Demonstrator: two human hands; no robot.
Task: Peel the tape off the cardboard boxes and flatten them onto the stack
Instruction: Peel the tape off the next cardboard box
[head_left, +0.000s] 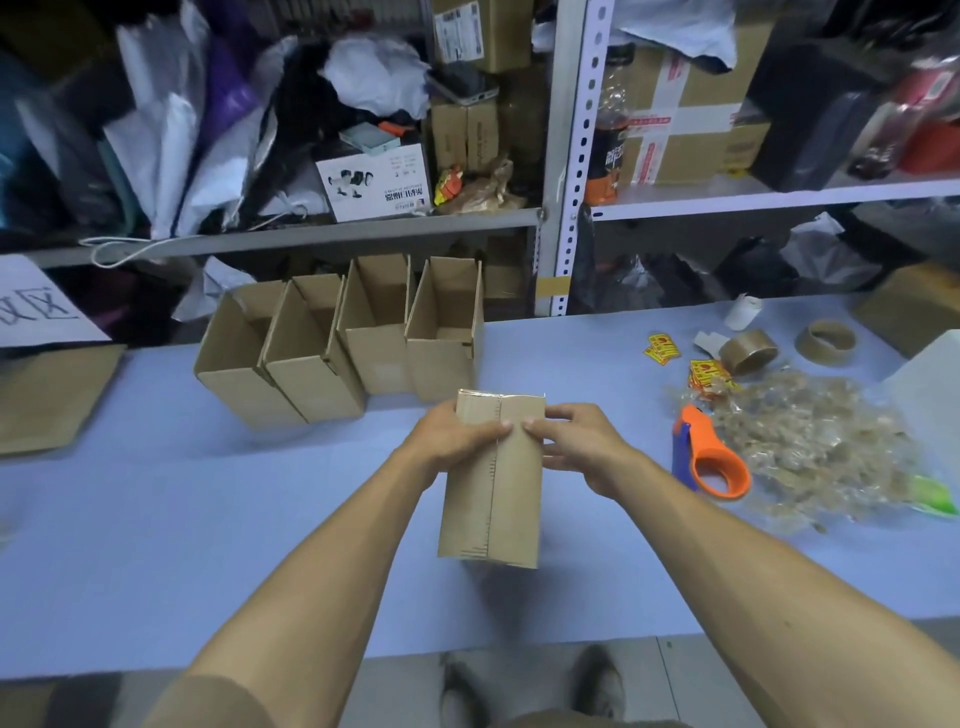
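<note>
The worktop (208, 519), covered in pale blue, carried everything, and its near edge lay just below the work; a box let slip there could have dropped to the floor. On its right side spread a heap of peeled tape (810, 447), and a fresh strip tossed carelessly could have stuck to the surface or to a forearm instead of joining that heap. At the back stood four open boxes (337, 353) in a close row, side walls touching, so a wide sweep of an elbow might have toppled them. A flattened sheet of cardboard (47, 400) lay at the far left, which looked like the stack, well apart from the hands.

The box in hand (491, 499) was held above the middle of the worktop, its taped seam facing up and running lengthwise. The left hand (457, 436) gripped its upper left side, the right hand (576, 441) its upper right, both thumbs pressing close together at the seam. I judged they were hunting for a tape edge; clear tape on brown board shows poorly, and a nail digging too hard could have torn the paper face or snapped the strip short. An orange tape dispenser (711, 457) lay just right of the right wrist, near enough to be knocked.
</note>
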